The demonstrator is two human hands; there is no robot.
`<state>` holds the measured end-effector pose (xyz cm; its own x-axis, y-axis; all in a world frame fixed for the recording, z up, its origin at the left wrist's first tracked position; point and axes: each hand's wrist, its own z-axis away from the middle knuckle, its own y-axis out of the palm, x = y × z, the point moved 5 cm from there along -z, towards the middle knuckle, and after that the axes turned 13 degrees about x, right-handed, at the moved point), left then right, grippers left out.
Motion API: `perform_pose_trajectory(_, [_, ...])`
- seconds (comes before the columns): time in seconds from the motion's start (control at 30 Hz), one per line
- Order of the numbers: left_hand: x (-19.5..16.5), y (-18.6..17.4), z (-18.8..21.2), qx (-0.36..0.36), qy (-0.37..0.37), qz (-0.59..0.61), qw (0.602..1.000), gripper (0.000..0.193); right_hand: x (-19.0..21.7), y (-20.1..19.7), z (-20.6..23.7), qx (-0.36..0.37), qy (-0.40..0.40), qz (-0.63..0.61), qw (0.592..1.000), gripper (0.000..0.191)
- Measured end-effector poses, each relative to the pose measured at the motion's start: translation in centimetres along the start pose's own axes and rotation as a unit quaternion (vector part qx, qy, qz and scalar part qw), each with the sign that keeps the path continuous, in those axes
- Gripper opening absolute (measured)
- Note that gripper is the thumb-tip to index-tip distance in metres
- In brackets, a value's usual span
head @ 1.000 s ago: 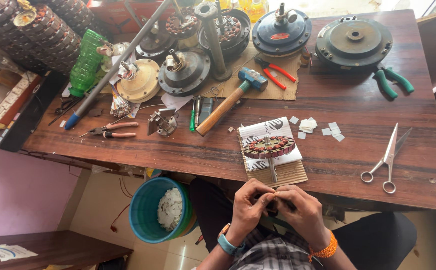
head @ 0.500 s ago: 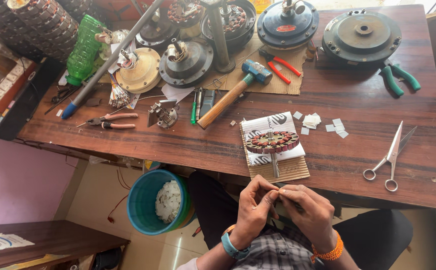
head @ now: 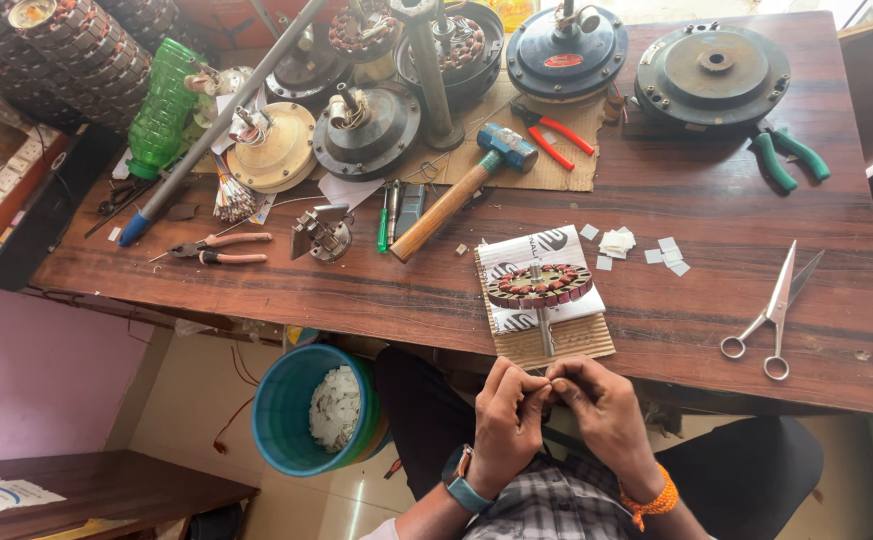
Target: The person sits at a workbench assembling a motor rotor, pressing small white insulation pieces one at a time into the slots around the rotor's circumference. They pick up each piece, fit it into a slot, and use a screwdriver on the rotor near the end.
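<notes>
- Blue bucket (head: 307, 415) stands on the floor at 9 o'clock from the hands.
- Left hand (head: 505, 425) and right hand (head: 602, 415) pinch together something too small to tell.
- Wound stator (head: 540, 285) lies on the surface at 12 o'clock from them.
- Scissors (head: 772, 315) lie at 2 o'clock.

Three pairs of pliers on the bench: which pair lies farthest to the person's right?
The green-handled pliers, beside the dark round motor housing at the bench's far right. The red-handled pair lies mid-bench by the hammer; the pink-handled pair lies far left.
</notes>
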<state>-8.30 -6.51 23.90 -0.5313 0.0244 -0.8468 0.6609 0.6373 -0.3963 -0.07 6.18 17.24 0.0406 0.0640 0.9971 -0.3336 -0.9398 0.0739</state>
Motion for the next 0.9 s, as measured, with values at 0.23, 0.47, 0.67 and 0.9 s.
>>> perform_pose_trajectory(0.23, [-1.3,-1.5,-1.3,0.06,-0.026,0.08,0.995,0.006,1.8,-0.3,0.9,-0.058,-0.167,0.117,0.977,0.012])
perform_pose_trajectory(0.47, [-0.7,-3.4,-2.4,0.156,-0.067,0.038,0.985,0.007,0.7,0.2,0.2,-0.035,-0.071,0.111,0.991,0.016])
perform_pose_trajectory(0.67, [-1.3,-4.0,-2.3,0.208,0.024,0.019,0.978,0.024,-1.8,1.1,-0.1,0.023,0.017,-0.174,0.984,0.016])
perform_pose_trajectory(0.9, [0.1,-4.2,-1.6,0.24,0.007,0.058,0.969,0.016,-2.6,2.8,0.2,0.106,0.062,-0.346,0.93,0.017])
